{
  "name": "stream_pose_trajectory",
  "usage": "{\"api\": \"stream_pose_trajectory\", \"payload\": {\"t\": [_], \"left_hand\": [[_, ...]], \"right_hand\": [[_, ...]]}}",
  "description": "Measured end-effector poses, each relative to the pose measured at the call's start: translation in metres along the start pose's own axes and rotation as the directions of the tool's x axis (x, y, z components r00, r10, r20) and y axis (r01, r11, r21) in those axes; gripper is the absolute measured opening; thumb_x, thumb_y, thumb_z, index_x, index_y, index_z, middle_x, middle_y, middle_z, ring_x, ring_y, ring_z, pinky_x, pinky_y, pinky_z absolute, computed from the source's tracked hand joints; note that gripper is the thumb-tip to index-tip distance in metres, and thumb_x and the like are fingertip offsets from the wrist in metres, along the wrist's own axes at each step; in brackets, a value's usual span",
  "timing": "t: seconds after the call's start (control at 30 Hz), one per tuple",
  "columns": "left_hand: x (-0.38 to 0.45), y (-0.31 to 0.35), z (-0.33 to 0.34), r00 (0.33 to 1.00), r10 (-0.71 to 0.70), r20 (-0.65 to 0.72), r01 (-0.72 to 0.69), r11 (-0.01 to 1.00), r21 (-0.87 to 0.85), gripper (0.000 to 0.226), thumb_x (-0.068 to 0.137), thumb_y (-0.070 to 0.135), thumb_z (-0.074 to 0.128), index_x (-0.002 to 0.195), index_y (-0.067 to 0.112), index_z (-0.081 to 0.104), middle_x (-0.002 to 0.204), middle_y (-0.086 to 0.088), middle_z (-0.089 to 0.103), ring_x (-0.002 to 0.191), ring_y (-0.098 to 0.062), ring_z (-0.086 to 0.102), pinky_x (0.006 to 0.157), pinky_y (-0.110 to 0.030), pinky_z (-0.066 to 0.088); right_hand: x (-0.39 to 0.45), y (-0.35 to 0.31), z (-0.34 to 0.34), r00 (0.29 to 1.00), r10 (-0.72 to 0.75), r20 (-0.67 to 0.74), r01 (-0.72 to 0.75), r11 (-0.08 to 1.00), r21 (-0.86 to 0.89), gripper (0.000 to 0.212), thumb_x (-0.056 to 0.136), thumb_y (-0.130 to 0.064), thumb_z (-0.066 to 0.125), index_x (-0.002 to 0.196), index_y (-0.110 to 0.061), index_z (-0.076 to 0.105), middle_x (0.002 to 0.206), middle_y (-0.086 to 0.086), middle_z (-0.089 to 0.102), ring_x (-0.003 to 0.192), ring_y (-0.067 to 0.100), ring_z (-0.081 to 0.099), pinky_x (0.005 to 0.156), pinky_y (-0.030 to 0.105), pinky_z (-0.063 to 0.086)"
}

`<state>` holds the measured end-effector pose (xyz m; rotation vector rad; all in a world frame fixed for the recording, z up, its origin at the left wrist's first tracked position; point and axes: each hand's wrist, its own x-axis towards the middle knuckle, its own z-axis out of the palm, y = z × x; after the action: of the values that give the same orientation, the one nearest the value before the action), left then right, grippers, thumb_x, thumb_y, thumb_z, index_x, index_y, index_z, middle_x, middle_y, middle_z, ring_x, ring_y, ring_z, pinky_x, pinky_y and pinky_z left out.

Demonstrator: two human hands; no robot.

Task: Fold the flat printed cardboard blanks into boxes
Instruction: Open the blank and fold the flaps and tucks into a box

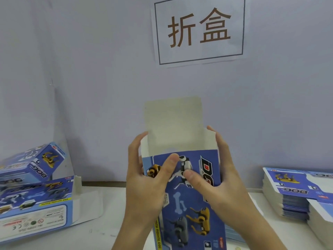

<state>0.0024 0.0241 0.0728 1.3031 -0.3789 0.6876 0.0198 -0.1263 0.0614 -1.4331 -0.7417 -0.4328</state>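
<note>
Blue printed cardboard box [189,195] held upright mid-frame above white tabletop [100,237], top flap open. Left hand [146,179] and right hand [221,179] grip its sides, fingers wrapped, thumbs pressing front panel. Flat blank stack [295,193] right; folded boxes [36,195] left.

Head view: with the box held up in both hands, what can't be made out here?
- Lower end of the box: cut off by the frame's bottom edge.
- Its far side and floor: hidden by its own front panel.
- Left hand and right hand fingers: wrapped behind the box's sides.
- Fine print on the folded boxes at left: blurred.
- Stack of flat blanks: cut off by the right edge.
</note>
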Motion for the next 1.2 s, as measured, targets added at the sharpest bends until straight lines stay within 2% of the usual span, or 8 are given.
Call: {"api": "stream_pose_trajectory", "payload": {"t": [0.17,0.3,0.47,0.63,0.77,0.87,0.97,1.2], "left_hand": [[-0.004,-0.006,0.005,1.0,0.016,-0.007,-0.015,0.996,0.082,0.033,0.066,0.049,0.075,0.09,0.031,0.06,0.079,-0.004,0.074,0.072,-0.025,0.075,0.055,-0.037,0.061],[-0.01,-0.002,0.013,0.998,-0.064,0.01,0.063,0.998,0.024,0.051,0.074,0.072,0.066,0.089,0.024,0.054,0.081,-0.032,0.053,0.068,-0.04,0.061,0.05,-0.058,0.049],[-0.009,0.004,0.011,0.996,-0.092,-0.008,0.092,0.996,0.007,0.024,0.074,0.045,0.052,0.087,0.025,0.057,0.087,-0.033,0.049,0.069,-0.031,0.048,0.049,-0.05,0.044],[-0.006,0.0,0.006,0.994,-0.11,-0.009,0.109,0.993,-0.042,0.053,0.08,0.033,0.047,0.118,0.07,0.045,0.106,-0.018,0.061,0.087,-0.037,0.06,0.072,-0.065,0.052],[-0.006,-0.003,0.008,0.999,-0.025,0.025,0.025,1.0,0.003,0.039,0.081,0.038,0.052,0.119,0.047,0.056,0.099,-0.006,0.064,0.087,-0.028,0.061,0.075,-0.045,0.052],[-0.009,0.0,0.01,0.997,-0.029,0.066,0.044,0.97,-0.239,0.033,0.088,0.052,0.055,0.098,0.021,0.062,0.095,-0.009,0.067,0.081,-0.026,0.065,0.064,-0.031,0.056],[-0.01,0.0,0.007,0.994,-0.066,0.086,0.086,0.965,-0.248,0.05,0.067,0.064,0.075,0.091,0.023,0.062,0.113,-0.005,0.068,0.099,-0.029,0.071,0.075,-0.05,0.061],[-0.009,-0.001,-0.006,0.981,0.032,0.192,-0.038,0.999,0.028,0.036,0.076,0.047,0.057,0.108,0.034,0.061,0.106,0.004,0.066,0.093,-0.036,0.068,0.068,-0.064,0.055]], "right_hand": [[0.002,-0.001,-0.008,0.99,0.143,0.019,-0.144,0.989,0.044,0.046,0.085,-0.046,0.075,0.124,-0.051,0.051,0.096,-0.001,0.076,0.085,0.022,0.077,0.065,0.029,0.062],[0.011,-0.008,-0.012,0.983,0.144,-0.116,-0.146,0.989,-0.009,0.075,0.064,-0.095,0.045,0.102,-0.035,0.067,0.094,-0.002,0.074,0.095,0.013,0.071,0.084,0.034,0.056],[0.005,-0.012,-0.009,0.956,0.211,-0.204,-0.218,0.976,-0.014,0.011,0.098,-0.027,0.051,0.102,-0.031,0.061,0.062,-0.013,0.065,0.049,0.005,0.061,0.045,0.015,0.046],[0.008,-0.02,-0.006,0.965,0.218,-0.144,-0.21,0.975,0.07,0.047,0.078,-0.038,0.047,0.112,-0.07,0.055,0.092,-0.01,0.075,0.067,0.034,0.068,0.058,0.034,0.059],[0.006,-0.016,-0.007,0.969,0.161,-0.186,-0.131,0.978,0.164,0.026,0.081,-0.036,0.048,0.101,-0.037,0.065,0.094,0.001,0.074,0.071,0.031,0.069,0.061,0.044,0.056],[0.001,-0.011,-0.003,0.95,0.114,-0.291,-0.045,0.971,0.233,0.052,0.081,-0.064,0.046,0.097,-0.02,0.068,0.102,0.017,0.071,0.091,0.039,0.069,0.077,0.053,0.056],[-0.001,-0.012,-0.003,0.957,0.177,-0.231,-0.11,0.955,0.275,0.061,0.066,-0.077,0.06,0.093,-0.023,0.066,0.095,0.014,0.073,0.078,0.035,0.074,0.062,0.042,0.057],[-0.003,-0.017,-0.021,0.98,0.195,0.022,-0.196,0.968,0.156,0.055,0.06,-0.057,0.082,0.107,-0.034,0.067,0.105,0.006,0.073,0.086,0.037,0.075,0.068,0.049,0.063]]}}
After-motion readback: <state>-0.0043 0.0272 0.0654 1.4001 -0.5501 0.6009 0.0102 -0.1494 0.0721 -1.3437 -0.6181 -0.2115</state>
